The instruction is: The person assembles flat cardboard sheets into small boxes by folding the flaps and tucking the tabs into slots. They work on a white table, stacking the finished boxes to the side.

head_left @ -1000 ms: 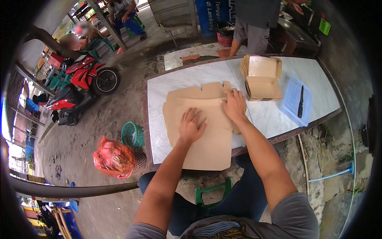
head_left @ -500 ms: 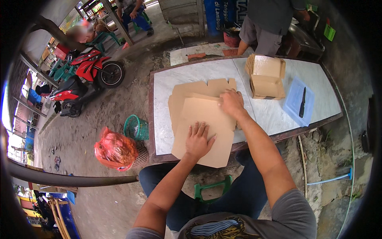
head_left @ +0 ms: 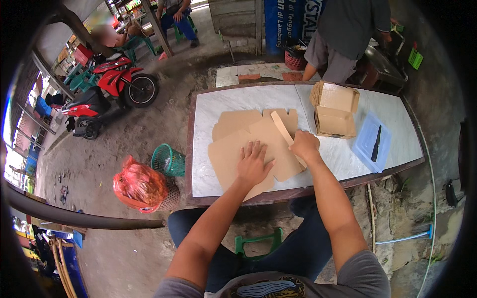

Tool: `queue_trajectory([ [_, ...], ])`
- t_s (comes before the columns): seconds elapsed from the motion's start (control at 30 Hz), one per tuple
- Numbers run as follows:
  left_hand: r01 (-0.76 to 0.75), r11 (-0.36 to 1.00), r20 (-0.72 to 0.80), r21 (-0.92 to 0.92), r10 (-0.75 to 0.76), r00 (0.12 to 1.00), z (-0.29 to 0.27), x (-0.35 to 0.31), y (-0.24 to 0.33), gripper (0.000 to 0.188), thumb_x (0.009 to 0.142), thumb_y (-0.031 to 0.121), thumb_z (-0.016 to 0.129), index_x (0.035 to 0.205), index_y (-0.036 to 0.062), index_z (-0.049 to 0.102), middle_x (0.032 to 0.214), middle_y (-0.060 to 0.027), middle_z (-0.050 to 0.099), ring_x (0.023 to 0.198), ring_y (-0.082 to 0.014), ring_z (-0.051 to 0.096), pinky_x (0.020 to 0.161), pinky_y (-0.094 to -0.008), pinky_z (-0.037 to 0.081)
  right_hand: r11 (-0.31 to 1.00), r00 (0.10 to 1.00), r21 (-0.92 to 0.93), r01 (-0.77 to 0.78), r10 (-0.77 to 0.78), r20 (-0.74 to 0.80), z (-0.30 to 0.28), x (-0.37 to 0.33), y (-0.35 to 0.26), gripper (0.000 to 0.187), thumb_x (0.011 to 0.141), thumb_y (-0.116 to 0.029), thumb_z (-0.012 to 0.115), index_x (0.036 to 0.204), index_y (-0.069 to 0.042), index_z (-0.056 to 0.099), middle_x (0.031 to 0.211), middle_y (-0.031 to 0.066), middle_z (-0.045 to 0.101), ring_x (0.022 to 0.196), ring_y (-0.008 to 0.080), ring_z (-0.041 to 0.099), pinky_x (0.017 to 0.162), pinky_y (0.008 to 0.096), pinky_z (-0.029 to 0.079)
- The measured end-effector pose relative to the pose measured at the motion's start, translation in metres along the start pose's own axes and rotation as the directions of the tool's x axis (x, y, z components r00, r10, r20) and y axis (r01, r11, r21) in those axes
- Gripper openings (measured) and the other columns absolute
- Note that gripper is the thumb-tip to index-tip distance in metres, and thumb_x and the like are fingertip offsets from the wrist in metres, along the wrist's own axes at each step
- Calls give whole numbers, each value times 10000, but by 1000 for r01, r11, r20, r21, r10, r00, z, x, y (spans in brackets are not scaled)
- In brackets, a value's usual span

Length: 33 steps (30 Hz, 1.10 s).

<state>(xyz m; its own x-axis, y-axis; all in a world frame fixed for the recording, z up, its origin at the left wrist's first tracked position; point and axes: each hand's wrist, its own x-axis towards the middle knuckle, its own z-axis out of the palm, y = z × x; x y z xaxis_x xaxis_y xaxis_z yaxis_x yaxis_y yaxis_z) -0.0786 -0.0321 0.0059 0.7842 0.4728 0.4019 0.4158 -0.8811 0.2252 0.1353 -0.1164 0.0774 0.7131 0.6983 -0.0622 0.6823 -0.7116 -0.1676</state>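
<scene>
A flat brown cardboard box blank (head_left: 233, 159) lies turned at an angle on the marble-topped table, over other cardboard blanks (head_left: 236, 120). My left hand (head_left: 254, 161) rests flat on the top blank, its fingers stretched out. At the blank's right side, my right hand (head_left: 304, 145) is closed on a narrow flap (head_left: 281, 127), which stands up from the sheet. The fingertips of the right hand are partly hidden behind its knuckles.
Folded brown boxes (head_left: 336, 111) are stacked at the back right of the table (head_left: 213, 103). Beside them a black knife (head_left: 377, 144) lies on a blue plastic lid or container (head_left: 366, 140). A green basket (head_left: 169, 160) and a red bag (head_left: 140, 184) stand left; a person (head_left: 343, 39) stands beyond.
The top blank has been turned on the stack, and its right flap now stands raised. My right hand has moved right and nearer; my left hand stays flat on the cardboard.
</scene>
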Motion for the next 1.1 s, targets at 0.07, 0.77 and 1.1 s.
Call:
queue_trajectory([
  [0.07,-3,1000,32,9,3,999,10,4,-2,725,974,575,640,1487,68,567,1573,-213,510,1482,-443,437,1194,-643,329,977,972,-26,210,-211,-107,0,0,-15,459,793,-239,852,1190,-55,710,1256,147,694,1230,363,649,994,485,547],
  [0.77,-20,999,-102,-32,17,995,9,29,-12,741,959,554,652,1372,-60,609,1457,-226,557,1325,-396,504,1150,-516,384,691,680,43,721,-719,142,6,114,-87,375,689,-213,920,991,-129,715,1055,35,676,1199,302,561,1020,453,453],
  [1.1,42,995,1,-95,-42,999,15,30,-12,871,940,597,651,1448,-98,523,1534,-242,495,1407,-424,447,1206,-545,326,551,545,-94,829,-834,-80,45,97,-50,182,851,-189,774,1017,-114,775,976,49,673,1060,285,606,974,444,480],
])
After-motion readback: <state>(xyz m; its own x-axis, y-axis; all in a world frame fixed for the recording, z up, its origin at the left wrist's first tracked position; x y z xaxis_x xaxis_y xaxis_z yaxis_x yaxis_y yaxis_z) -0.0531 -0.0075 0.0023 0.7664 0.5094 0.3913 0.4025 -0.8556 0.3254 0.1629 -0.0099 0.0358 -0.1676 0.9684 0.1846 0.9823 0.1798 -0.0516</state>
